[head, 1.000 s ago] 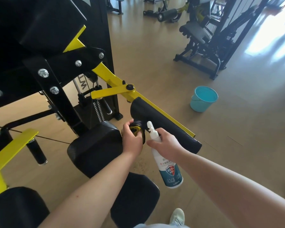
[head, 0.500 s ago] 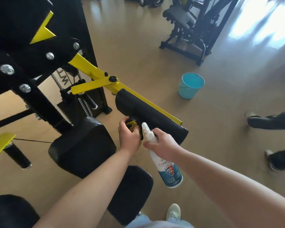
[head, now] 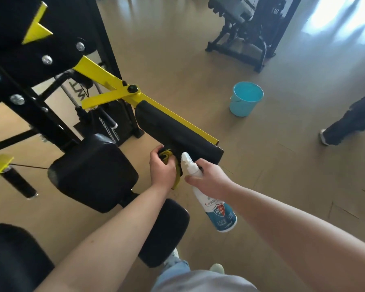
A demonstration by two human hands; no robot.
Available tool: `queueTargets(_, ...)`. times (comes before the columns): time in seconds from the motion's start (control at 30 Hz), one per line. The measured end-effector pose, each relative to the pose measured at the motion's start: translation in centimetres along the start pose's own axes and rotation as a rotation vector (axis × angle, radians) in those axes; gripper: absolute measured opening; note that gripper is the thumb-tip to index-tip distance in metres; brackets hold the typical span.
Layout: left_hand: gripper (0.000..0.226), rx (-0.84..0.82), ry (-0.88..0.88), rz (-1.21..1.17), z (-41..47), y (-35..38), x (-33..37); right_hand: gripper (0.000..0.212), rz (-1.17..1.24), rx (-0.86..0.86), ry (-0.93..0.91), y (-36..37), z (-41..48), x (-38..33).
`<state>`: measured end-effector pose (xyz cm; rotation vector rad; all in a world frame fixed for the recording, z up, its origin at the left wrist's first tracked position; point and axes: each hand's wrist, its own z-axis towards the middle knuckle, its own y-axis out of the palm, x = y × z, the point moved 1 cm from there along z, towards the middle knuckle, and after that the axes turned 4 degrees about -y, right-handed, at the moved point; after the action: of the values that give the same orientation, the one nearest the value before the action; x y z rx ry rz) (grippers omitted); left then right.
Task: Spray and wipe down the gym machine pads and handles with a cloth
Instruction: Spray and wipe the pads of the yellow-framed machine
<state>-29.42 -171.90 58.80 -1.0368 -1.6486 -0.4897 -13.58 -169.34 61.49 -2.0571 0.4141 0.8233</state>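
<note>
Yellow cloth (head: 166,155) is bunched in the left hand (head: 163,168), whose fingers curl round it and press it against the near end of the black roller pad (head: 177,131). A strip of the cloth hangs out below the palm. The pad runs along the yellow lever arm (head: 110,80) of the gym machine, reaching toward the right.

Just beside the left hand, the right hand (head: 211,180) grasps the neck of a white spray bottle (head: 218,207) — its nozzle points up toward the pad's near end, close to the cloth, and its blue-labelled base tilts down toward the person. Whether a finger sits on the trigger is hard to make out, since the hand covers it.

Below the left forearm lie the machine's black seat pad (head: 93,171) and a second black pad (head: 164,228) nearer the person. On the tan floor (head: 177,49), well apart from the machine toward the right, stands a teal bucket (head: 246,100). Another person's dark trouser leg (head: 350,123) shows at the right edge of the floor — and a second black machine (head: 240,32) stands at its far edge.
</note>
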Motion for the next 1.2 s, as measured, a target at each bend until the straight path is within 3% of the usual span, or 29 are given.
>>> queueTargets(0.1,0.052,0.020,0.001,0.017,-1.2,0.7,0.2,0.053,-0.004,-0.050,-0.004,-0.3,-1.0,0.7)
queueTargets(0.23,0.052,0.025,0.006,0.028,-2.3,1.4,0.0,0.039,-0.030,-0.031,-0.008,-0.7,-1.8,2.0)
queueTargets(0.37,0.053,0.013,-0.031,0.023,-3.0,2.1,-0.3,0.046,0.029,-0.065,-0.003,-1.3,-2.5,3.2)
queueTargets(0.5,0.055,0.015,-0.061,0.011,-3.6,2.8,-0.7,0.034,0.009,-0.021,0.004,-1.6,-2.8,4.4)
queueTargets(0.67,0.054,0.025,-0.063,0.030,-4.3,3.3,-1.0,0.057,-0.026,-0.077,-0.001,-1.8,-3.2,5.1)
queueTargets(0.8,0.052,0.044,-0.086,0.013,-4.6,3.1,-1.6,0.043,-0.068,-0.078,-0.012,-1.9,-3.1,5.2)
queueTargets(0.93,0.050,0.082,-0.105,0.009,-4.7,2.3,-2.2,0.059,-0.085,-0.124,-0.020,-1.1,-2.8,4.7)
queueTargets(1.07,0.050,0.107,-0.133,-0.023,-4.3,1.0,-2.5,0.052,-0.124,-0.117,-0.024,-0.1,-1.8,3.9)
queueTargets(1.2,0.050,0.133,-0.144,-0.016,-3.3,-0.5,-2.6,0.060,-0.093,-0.152,-0.028,0.4,-1.1,2.4)
